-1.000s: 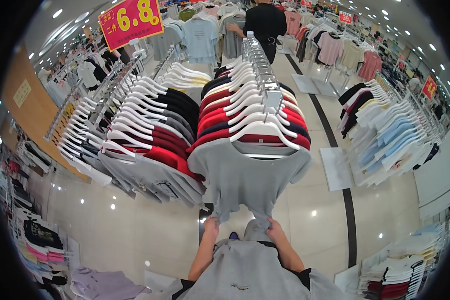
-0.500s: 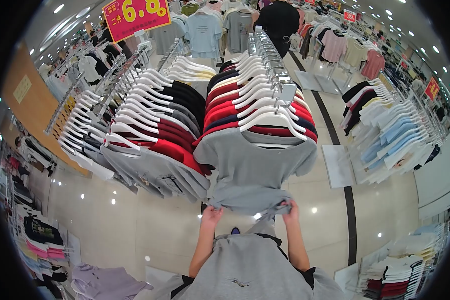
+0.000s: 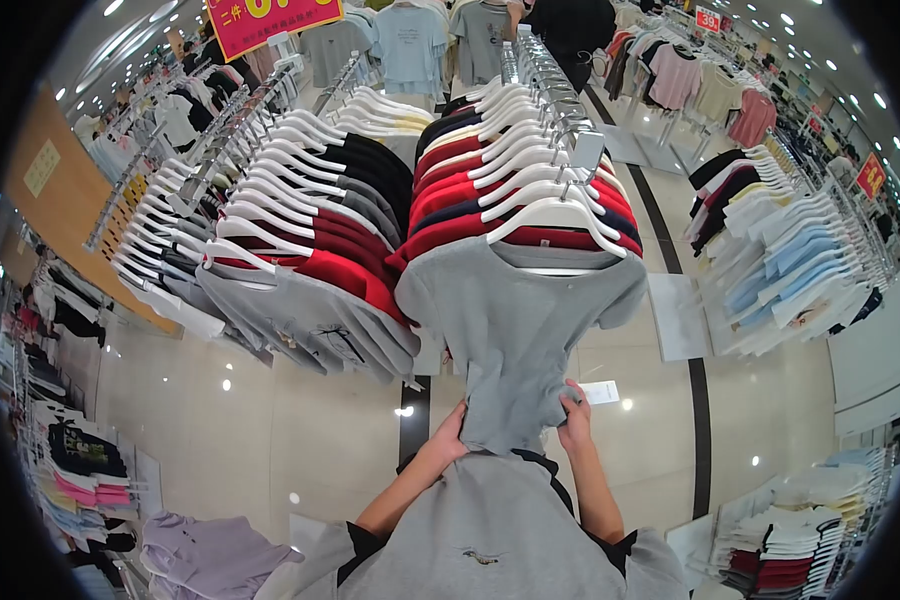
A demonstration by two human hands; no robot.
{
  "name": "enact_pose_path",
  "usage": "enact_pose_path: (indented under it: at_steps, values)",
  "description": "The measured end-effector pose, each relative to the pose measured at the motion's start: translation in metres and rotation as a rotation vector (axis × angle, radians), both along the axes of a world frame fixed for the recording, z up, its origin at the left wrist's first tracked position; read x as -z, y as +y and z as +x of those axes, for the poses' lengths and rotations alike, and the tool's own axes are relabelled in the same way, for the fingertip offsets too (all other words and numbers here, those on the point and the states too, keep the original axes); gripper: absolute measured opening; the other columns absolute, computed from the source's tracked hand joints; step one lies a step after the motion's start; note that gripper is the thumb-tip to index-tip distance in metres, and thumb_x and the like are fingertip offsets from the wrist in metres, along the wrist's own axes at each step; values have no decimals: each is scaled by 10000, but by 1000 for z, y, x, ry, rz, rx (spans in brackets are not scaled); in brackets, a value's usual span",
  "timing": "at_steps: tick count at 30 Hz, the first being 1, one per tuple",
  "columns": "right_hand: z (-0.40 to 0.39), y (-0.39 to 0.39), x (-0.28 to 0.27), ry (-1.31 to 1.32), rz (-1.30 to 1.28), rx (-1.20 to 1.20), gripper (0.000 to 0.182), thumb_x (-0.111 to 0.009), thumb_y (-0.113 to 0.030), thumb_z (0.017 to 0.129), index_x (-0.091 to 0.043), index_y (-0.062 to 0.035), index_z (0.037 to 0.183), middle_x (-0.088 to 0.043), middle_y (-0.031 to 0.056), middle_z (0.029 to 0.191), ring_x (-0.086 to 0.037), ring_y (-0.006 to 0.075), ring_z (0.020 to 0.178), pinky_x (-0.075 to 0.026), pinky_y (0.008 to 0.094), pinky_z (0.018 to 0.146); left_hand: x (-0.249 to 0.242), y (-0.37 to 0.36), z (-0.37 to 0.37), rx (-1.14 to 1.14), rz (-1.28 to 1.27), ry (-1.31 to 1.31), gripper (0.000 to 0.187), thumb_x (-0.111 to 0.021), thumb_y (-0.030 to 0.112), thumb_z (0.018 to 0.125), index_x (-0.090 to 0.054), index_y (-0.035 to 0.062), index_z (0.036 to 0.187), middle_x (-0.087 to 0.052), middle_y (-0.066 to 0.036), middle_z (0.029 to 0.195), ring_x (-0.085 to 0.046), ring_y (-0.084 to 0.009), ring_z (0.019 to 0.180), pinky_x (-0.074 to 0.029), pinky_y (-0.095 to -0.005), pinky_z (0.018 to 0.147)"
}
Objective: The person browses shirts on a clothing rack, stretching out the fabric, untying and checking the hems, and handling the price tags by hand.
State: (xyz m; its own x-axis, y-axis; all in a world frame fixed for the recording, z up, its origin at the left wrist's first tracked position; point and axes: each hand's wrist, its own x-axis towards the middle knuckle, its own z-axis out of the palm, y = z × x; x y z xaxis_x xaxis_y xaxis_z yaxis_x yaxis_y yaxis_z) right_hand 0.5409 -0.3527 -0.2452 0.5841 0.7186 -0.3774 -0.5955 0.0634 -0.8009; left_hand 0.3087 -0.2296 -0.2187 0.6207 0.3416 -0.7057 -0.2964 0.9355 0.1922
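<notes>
A grey T-shirt (image 3: 515, 310) hangs on a white hanger (image 3: 555, 218) at the front end of the middle rack. My left hand (image 3: 452, 432) is closed on the shirt's lower left side. On the lower right side, my right hand (image 3: 574, 418) grips the fabric with bent fingers. The cloth between my hands is bunched and pulled toward my body. A white tag (image 3: 600, 392) shows just beyond my right hand. Behind the grey shirt hang red, navy and cream shirts (image 3: 445, 200) on white hangers.
To the left, a second rack holds grey shirts (image 3: 320, 325) and red and black ones. Pale blue and white shirts (image 3: 785, 270) hang at the right. A lilac garment (image 3: 205, 555) lies at lower left. A person in black (image 3: 570, 35) stands at the back.
My hands have moved closer together, drawing the shirt's lower part narrower and nearer my body. My left hand shifted right. The white tag has come into view.
</notes>
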Motion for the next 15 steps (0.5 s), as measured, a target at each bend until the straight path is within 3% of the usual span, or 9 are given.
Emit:
enact_pose_path:
  at_steps: [1,3,4,5,7,9,11,12,15]
  values:
    - [7,4,-1,-1,-3,-1,441,-435,-90,932,-390,-129,1369,-565,139,1155,-564,268,1060,-491,429,913,8,2,0,50,44,18,454,-402,355,997,-491,20,1291,-551,-136,1294,-512,-281,1210,-406,-442,1039]
    - [35,6,-3,357,115,444,409,-444,-87,938,-427,-127,1345,-597,76,1008,-595,213,928,-503,403,882,58,33,-23,-47,145,-134,406,-448,255,971,-489,14,1295,-573,-135,1269,-548,-283,1166,-404,-448,1040]
    - [50,0,11,446,169,536,410,-442,-89,943,-422,-137,1350,-587,32,900,-599,164,835,-510,404,854,41,46,-36,-188,144,-152,396,-441,241,973,-492,0,1283,-576,-144,1260,-550,-289,1163,-410,-450,1034]
    - [62,-6,36,447,167,544,410,-442,-89,943,-422,-137,1350,-587,32,900,-599,164,835,-510,404,854,15,58,-39,-327,144,-170,387,-434,227,975,-496,-15,1271,-579,-153,1252,-552,-295,1160,-416,-452,1028]
    - [63,-13,55,125,276,87,384,-442,-134,964,-414,-120,1347,-564,16,841,-588,133,795,-520,410,826,-8,60,-34,-354,231,-144,380,-427,225,979,-500,-17,1264,-578,-158,1252,-545,-299,1170,-412,-453,1030]
    - [49,-7,31,262,470,-68,329,-439,-200,986,-461,-81,1292,-592,38,893,-602,156,857,-511,404,842,-9,58,-35,-395,299,-106,374,-421,223,984,-503,-18,1258,-577,-164,1252,-539,-304,1179,-408,-454,1033]
    - [53,9,0,193,285,345,323,-462,-251,988,-499,-45,1234,-623,88,1011,-605,214,958,-480,398,909,1,66,-38,-487,170,-82,412,-356,278,1017,-462,-26,1276,-531,-176,1300,-496,-318,1221,-370,-462,1062]
    - [67,5,-13,353,365,338,324,-470,-272,984,-516,-43,1208,-611,138,1150,-579,278,1079,-432,432,988,5,69,-47,-490,166,-74,412,-356,278,1017,-462,-26,1276,-531,-176,1300,-496,-318,1221,-370,-462,1062]
    - [70,13,5,424,413,242,344,-454,-304,988,-518,-39,1197,-582,166,1216,-555,317,1131,-399,483,1024,16,77,-48,-538,172,-263,393,-385,291,1011,-492,-11,1239,-546,-161,1280,-520,-313,1184,-390,-454,1039]
